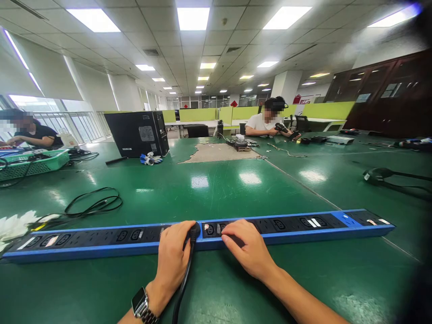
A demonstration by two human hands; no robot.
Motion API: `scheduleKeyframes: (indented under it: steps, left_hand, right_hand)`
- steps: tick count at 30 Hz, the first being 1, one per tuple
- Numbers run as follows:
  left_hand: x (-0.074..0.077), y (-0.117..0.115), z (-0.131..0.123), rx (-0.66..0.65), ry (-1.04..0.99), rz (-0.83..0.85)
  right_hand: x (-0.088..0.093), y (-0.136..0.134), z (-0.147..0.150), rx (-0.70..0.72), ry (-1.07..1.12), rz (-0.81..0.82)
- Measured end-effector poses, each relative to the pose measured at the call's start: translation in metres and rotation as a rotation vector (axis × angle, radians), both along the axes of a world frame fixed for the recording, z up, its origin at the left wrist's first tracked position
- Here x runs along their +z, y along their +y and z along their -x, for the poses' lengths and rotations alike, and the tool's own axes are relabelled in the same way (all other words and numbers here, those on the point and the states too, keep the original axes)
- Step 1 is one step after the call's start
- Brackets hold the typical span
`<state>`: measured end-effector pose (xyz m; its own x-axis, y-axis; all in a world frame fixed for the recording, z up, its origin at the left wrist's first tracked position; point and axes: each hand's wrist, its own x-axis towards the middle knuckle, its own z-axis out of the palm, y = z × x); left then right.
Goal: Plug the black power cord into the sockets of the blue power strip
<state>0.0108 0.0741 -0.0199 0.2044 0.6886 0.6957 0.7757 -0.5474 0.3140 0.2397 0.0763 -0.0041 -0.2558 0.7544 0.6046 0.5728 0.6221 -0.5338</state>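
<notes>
A long blue power strip (141, 252) with black sockets lies across the green table in front of me. My left hand (173, 245), with a watch (143, 306) on its wrist, is closed around a black power plug (195, 231) at the strip's middle. The plug's cord (184, 288) hangs down toward me. Whether its pins sit in a socket is hidden. Just to the right, my right hand (248, 247) rests over the strip with thumb and fingers pinched near a socket (209, 229). What they grip, if anything, is too small to tell.
A loose black cable (97, 204) lies behind the strip at left, near white gloves (16, 227). Farther back stand a green basket (43, 164) and a black computer case (135, 134). Two other people sit at the far left and across the table. A dark strap-like object (381, 176) lies at right.
</notes>
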Motion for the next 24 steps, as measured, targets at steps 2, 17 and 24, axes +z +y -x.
scheduleKeyframes:
  steps: [2,17,24]
  left_hand:
    - [0.0003,-0.0004,0.0001,-0.004,-0.004,0.005]
    - [0.0013,-0.0021,0.0002,-0.01,-0.015,0.04]
    - [-0.0004,-0.0032,-0.0006,0.012,0.028,0.042]
  right_hand:
    - [-0.0001,0.0,-0.0001,-0.003,-0.004,-0.005]
    - [0.0015,-0.001,0.0004,-0.019,-0.022,-0.035]
    - [0.0003,0.0006,-0.0001,-0.032,0.044,-0.066]
